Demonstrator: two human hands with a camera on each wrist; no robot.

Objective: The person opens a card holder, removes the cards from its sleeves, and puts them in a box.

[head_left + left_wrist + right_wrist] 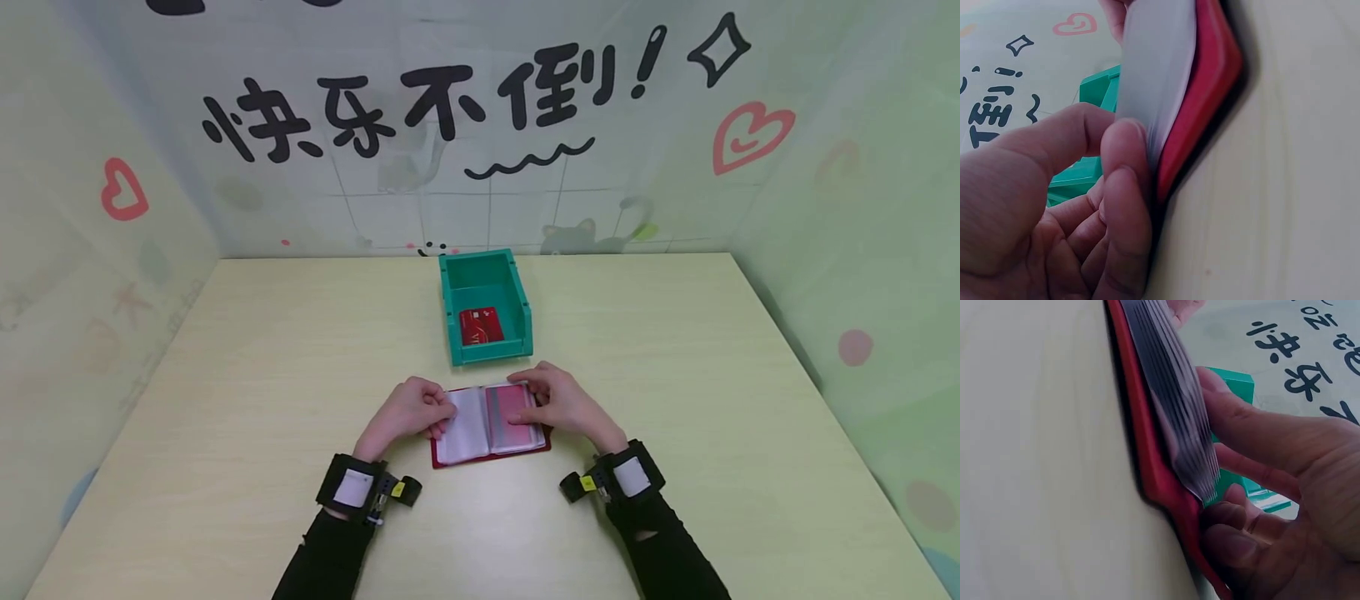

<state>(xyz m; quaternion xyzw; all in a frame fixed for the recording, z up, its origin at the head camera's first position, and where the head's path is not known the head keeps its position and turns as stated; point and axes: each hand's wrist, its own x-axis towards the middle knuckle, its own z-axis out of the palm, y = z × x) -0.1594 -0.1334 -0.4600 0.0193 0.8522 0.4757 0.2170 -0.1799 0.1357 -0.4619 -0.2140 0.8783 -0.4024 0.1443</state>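
Red card holder [491,429] lay open on the table [262,400] in front of the person, red cover down, leaves up; left hand [415,410] pinched the outer edge of a clear leaf [463,429] on the left half between thumb and finger; left wrist view showed that leaf standing off the red cover; right hand [567,402] gripped the right half, thumb over a pink card [510,407] with a grey stripe, other fingers around the outer edge; right wrist view showed a stack of leaves slightly fanned there, above the cover.

Teal bin [480,283] sat just beyond the holder, the two apart; a red card [481,326] lay inside at the bin's near end, its print mostly too small to read; both wrists wore black straps with small cameras [406,491]; printed backdrop [450,212] with black characters and red hearts stood behind the table.
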